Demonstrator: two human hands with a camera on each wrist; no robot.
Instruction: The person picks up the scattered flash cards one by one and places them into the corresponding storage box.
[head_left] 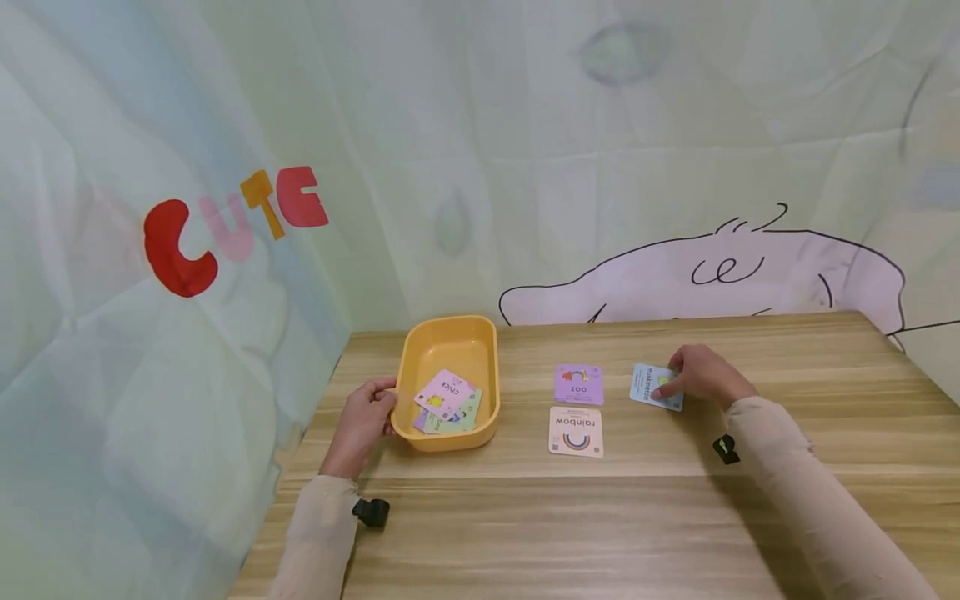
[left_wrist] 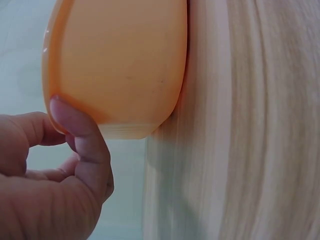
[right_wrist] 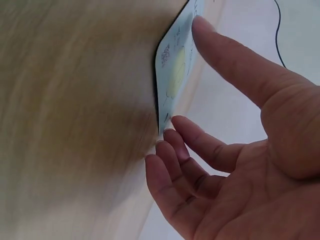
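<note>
On the left, my left hand grips the near-left rim of a yellow plastic basket, thumb on one side and fingers on the other. Inside lie several picture cards, the top one a pink chick card. My right hand is at a blue muskmelon card on the table. Its thumb touches the card's face, while the other fingertips are near its edge, spread from the thumb. Left of that card lie a purple zoo card and, below it, a cream rainbow card.
The wood-grain table ends at the back against a printed cloth, which also hangs along the left side. Black wrist devices are worn on both sleeves.
</note>
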